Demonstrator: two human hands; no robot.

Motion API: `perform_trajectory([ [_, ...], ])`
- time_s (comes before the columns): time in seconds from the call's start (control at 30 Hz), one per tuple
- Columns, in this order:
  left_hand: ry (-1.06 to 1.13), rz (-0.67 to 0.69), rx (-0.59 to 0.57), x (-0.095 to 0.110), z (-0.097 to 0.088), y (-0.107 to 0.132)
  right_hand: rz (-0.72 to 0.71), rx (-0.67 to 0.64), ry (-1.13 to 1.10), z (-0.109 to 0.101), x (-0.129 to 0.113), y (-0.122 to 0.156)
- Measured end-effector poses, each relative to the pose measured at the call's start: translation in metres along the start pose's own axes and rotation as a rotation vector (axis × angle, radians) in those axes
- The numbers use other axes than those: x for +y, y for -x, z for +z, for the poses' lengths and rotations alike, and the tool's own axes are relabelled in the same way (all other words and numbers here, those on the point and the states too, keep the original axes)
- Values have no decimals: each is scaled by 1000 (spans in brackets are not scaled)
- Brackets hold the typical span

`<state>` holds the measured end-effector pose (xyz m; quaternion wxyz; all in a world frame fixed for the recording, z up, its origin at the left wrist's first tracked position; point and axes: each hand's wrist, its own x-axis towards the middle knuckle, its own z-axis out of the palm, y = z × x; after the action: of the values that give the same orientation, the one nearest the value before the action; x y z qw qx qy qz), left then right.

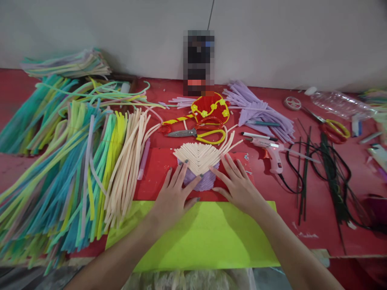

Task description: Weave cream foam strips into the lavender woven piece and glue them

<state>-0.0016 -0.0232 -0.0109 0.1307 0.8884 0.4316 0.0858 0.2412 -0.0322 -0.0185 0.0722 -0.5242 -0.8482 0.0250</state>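
Observation:
A woven piece of cream strips [201, 157] over a purple base [203, 181] lies on a red sheet [154, 173]. My left hand [175, 195] lies flat with fingers spread, its fingertips pressing the left side of the weave. On the right side of the weave rests my right hand [238, 183], also flat with its fingers stretched out. Neither hand grips anything. A bright green sheet [199, 237] lies under my wrists at the table's front.
Large heaps of coloured strips [60, 161] and cream strips [127, 169] fill the left. Behind the weave lie yellow-handled scissors [199, 134], a red and yellow ornament [210, 106] and purple strips [256, 108]. A pink glue gun [270, 153], dark wires [326, 173], more scissors [332, 127] and a plastic bottle [338, 102] sit right.

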Motion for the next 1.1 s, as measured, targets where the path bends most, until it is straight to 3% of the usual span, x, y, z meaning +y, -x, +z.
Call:
perform_trajectory([
  [1.1,3,-17,1,1,1,1,1,-10,51,-1,0,-2],
])
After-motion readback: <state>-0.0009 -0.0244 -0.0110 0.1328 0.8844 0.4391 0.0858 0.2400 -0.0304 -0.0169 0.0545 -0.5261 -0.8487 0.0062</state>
